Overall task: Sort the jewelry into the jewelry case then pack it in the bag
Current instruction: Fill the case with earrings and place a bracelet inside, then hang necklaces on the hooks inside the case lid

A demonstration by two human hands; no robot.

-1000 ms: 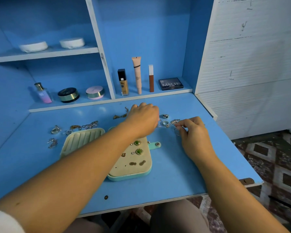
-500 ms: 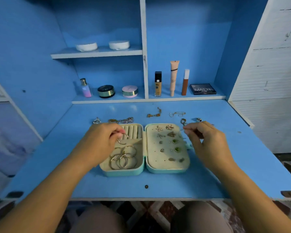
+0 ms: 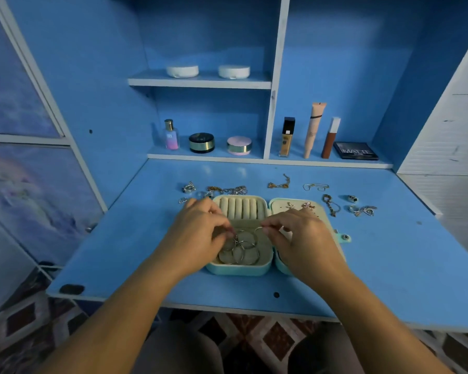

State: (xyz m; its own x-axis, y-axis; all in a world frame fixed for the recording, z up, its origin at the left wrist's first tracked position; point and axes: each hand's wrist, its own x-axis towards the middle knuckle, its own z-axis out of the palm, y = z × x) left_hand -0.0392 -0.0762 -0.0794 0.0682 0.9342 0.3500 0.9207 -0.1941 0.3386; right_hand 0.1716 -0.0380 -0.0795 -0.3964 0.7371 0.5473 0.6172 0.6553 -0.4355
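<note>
I see the open jewelry case [image 3: 238, 269] lying on the blue surface [image 3: 389, 265]. My left hand [image 3: 197, 233] and my right hand [image 3: 305, 244] meet above its left half, and both pinch the hoops [image 3: 241, 249] piled there. Loose chains [image 3: 278, 184] and rings [image 3: 362, 210] lie behind the case, near the shelf [image 3: 335, 163] with cosmetics [image 3: 287, 137].

jewelry case [image 3: 238, 269] mid desk [image 3: 389, 265], hoops [image 3: 239, 252] in its L half, chains [image 3: 227, 189] behind, cosmetics [image 3: 201, 143] on rear shelf [image 3: 254, 157]

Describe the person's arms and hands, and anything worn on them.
Left hand and right hand are bare: no rings, gloves or watch show. Both forearms are uncovered down to the picture's lower edge, with no sleeve, bracelet or marking in view.
</note>
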